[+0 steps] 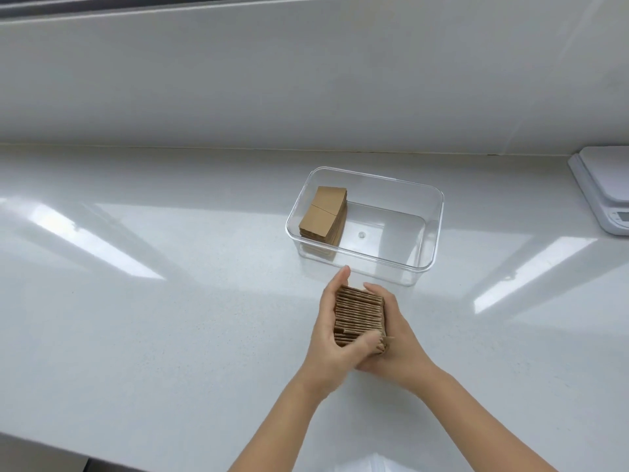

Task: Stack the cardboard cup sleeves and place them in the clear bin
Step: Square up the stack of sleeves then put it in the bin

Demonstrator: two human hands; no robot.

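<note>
A thick stack of brown cardboard cup sleeves [359,316] is pressed between both hands, its corrugated edges facing up, just above the white counter. My left hand [332,335] grips its left side and my right hand [396,338] cups its right side and underside. One sleeve sticks out at the stack's near right corner. The clear bin [434,212] stands just beyond the hands. Inside it, an earlier stack of sleeves [323,216] leans against the left wall; the right part of the bin holds nothing.
A white kitchen scale [602,189] sits at the far right of the counter. A white wall [306,80] rises behind the bin. The counter's front edge [44,447] shows at the lower left.
</note>
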